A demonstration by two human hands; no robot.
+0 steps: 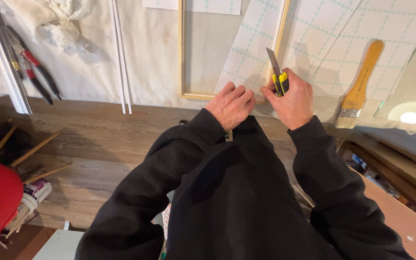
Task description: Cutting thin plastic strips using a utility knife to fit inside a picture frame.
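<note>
My right hand (292, 98) grips a yellow and black utility knife (278, 76) with its blade extended, pointing up and away from me. My left hand (232, 103) rests in a loose fist right beside it, at the near corner of a light wooden frame (183, 58) that lies on the white-covered table. A sheet of white paper with a green grid (258, 43) lies over the frame's right rail, just beyond both hands. Both sleeves are black.
A wide wooden-handled paintbrush (359, 89) lies to the right of the hands. Red and black pliers (37, 72) and crumpled white cloth (54, 21) sit at the far left. Thin white strips (121, 62) lie left of the frame. Wooden floor and sticks (34, 149) are below.
</note>
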